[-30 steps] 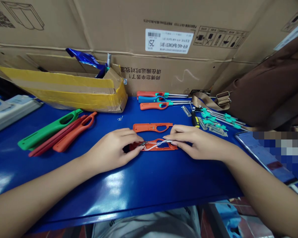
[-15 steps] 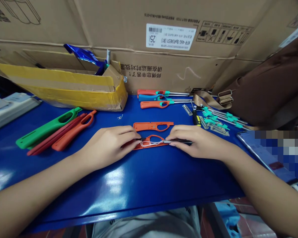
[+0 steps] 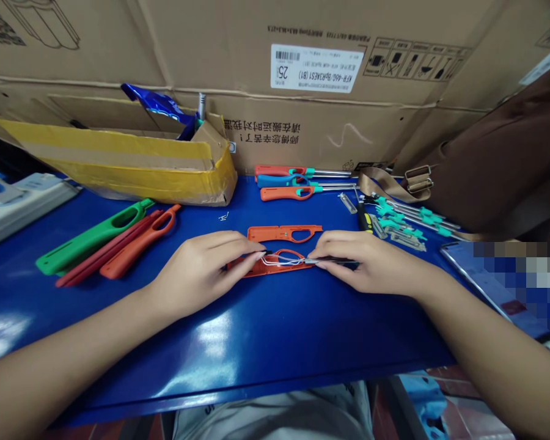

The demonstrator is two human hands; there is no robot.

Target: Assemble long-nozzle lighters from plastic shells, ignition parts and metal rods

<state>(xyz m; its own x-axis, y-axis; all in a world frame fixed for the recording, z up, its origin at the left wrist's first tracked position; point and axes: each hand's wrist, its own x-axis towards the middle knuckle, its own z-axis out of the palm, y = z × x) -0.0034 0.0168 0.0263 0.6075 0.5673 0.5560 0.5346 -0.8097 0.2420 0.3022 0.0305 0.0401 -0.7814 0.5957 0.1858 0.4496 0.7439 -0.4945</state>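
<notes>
Between my hands an orange lighter shell half [image 3: 252, 270] lies hollow side up on the blue table. My left hand [image 3: 201, 269] pinches a small black part [image 3: 266, 252] over the shell's left end. White wires [image 3: 277, 263] run from that part across the trigger opening to a thin metal tube [image 3: 310, 261]. My right hand [image 3: 362, 260] is closed on this tube, whose dark rear end shows below its fingers. Just behind lies the other orange shell half [image 3: 268, 233], touched by neither hand.
Several assembled lighters [image 3: 284, 193] lie at the back, with a screwdriver [image 3: 363, 219] and turquoise-ended metal tubes [image 3: 401, 217] to their right. Green and red handle shells [image 3: 96, 238] lie left, near tiny screws [image 3: 224, 216]. A yellow-taped carton [image 3: 165, 177] and a phone [image 3: 490, 293] flank the workspace.
My left hand has shifted slightly right with the black part, and more of the white wires bow out between my hands. The right hand is almost still. The view has moved a little.
</notes>
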